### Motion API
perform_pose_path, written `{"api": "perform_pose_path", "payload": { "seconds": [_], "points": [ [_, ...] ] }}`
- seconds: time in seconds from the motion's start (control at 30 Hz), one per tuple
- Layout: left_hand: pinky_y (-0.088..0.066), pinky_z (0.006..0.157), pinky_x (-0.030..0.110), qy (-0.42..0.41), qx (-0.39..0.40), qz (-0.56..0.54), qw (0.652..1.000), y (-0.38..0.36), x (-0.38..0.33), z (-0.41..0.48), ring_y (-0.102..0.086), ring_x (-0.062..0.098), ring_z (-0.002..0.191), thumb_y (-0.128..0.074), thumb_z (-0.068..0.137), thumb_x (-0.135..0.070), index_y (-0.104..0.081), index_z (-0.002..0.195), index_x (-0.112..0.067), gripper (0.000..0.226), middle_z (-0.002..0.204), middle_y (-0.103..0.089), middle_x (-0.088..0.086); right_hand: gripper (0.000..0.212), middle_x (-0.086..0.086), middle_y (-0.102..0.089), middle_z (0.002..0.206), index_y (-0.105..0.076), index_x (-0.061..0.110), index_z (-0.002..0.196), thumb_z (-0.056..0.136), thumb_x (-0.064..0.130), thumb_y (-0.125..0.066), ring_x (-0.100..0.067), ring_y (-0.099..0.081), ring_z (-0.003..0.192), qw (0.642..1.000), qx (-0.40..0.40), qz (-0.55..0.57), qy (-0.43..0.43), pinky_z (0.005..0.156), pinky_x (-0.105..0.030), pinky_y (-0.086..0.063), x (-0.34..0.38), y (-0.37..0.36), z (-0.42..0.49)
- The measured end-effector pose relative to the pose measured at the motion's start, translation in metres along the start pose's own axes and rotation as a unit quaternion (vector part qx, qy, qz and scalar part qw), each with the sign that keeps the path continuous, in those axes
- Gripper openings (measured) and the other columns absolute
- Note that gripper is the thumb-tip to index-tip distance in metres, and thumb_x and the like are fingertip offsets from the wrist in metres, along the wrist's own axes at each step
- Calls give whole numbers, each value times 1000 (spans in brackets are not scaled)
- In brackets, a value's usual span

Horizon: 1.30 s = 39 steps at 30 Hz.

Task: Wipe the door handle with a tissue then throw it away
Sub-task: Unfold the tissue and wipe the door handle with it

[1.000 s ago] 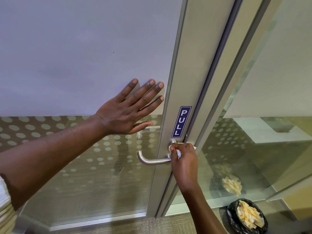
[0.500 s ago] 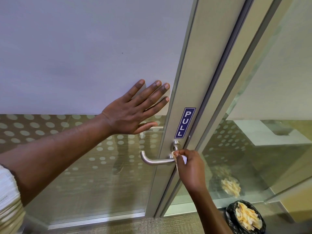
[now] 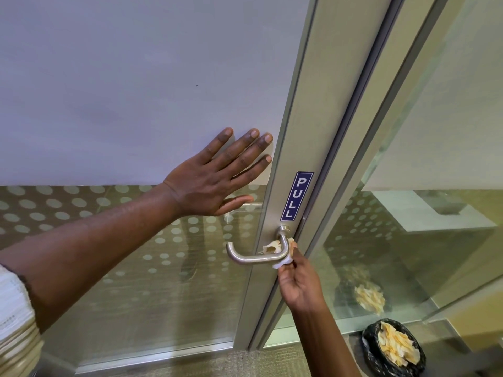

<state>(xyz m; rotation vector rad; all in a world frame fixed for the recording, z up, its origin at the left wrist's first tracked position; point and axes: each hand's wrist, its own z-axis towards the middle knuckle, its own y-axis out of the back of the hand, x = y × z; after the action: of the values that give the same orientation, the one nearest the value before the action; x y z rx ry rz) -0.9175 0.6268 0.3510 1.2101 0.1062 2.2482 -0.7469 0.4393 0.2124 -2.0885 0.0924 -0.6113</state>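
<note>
A brushed metal lever door handle (image 3: 253,258) juts from the door's aluminium frame, below a blue PULL sticker (image 3: 296,196). My right hand (image 3: 299,284) pinches a crumpled white tissue (image 3: 272,247) from below and holds it against the bend of the handle, near its round base. Part of the tissue is tucked behind the lever. My left hand (image 3: 217,178) lies flat on the frosted door panel, fingers spread, up and left of the handle.
A black-lined bin (image 3: 393,346) holding several crumpled tissues stands on the floor at the lower right, beside the door frame. Its reflection shows in the glass side panel (image 3: 408,240). The lower part of the door is glass with a dotted pattern (image 3: 136,240).
My right hand has dropped from the top of the handle's base to underneath the bend, carrying the tissue down with it. My left hand has stayed flat on the door.
</note>
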Motion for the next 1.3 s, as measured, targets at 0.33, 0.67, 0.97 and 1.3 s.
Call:
{"api": "perform_pose_path", "payload": {
  "seconds": [0.33, 0.67, 0.97, 1.3],
  "points": [
    [-2, 133, 54, -2, -1, -8, 1000, -1, 0, 0, -16, 40, 162, -35, 109, -63, -22, 168, -6, 83, 174, -16, 23, 31, -18, -74, 108, -68, -2, 110, 83, -4, -54, -23, -76, 89, 997, 55, 32, -37, 62, -26, -60, -58, 15, -23],
    [-1, 133, 54, -2, 2, -6, 1000, 0, 0, 0, -17, 39, 161, -35, 110, -62, -23, 168, -7, 82, 174, -19, 23, 42, -25, -59, 132, -56, -9, 131, 90, -4, -59, -31, -60, 119, 980, 157, -101, -62, 95, -32, -56, -81, -9, 2],
    [-1, 133, 55, 3, 4, -13, 1000, -1, 0, -1, -15, 39, 162, -36, 109, -63, -22, 168, -7, 82, 174, -17, 22, 28, -23, -59, 113, -58, -11, 121, 97, 5, -59, -33, -57, 110, 950, 232, -199, -58, 103, -40, -45, -73, -11, 12],
    [-4, 132, 55, 1, 6, -6, 1000, -1, 0, -2, -18, 39, 162, -36, 109, -63, -23, 168, -7, 83, 174, -18, 22, 30, -23, -72, 98, -63, -2, 106, 78, 8, -63, -37, -71, 89, 996, 29, -72, -37, 83, -52, -58, -44, 35, 9]
  ]
}}
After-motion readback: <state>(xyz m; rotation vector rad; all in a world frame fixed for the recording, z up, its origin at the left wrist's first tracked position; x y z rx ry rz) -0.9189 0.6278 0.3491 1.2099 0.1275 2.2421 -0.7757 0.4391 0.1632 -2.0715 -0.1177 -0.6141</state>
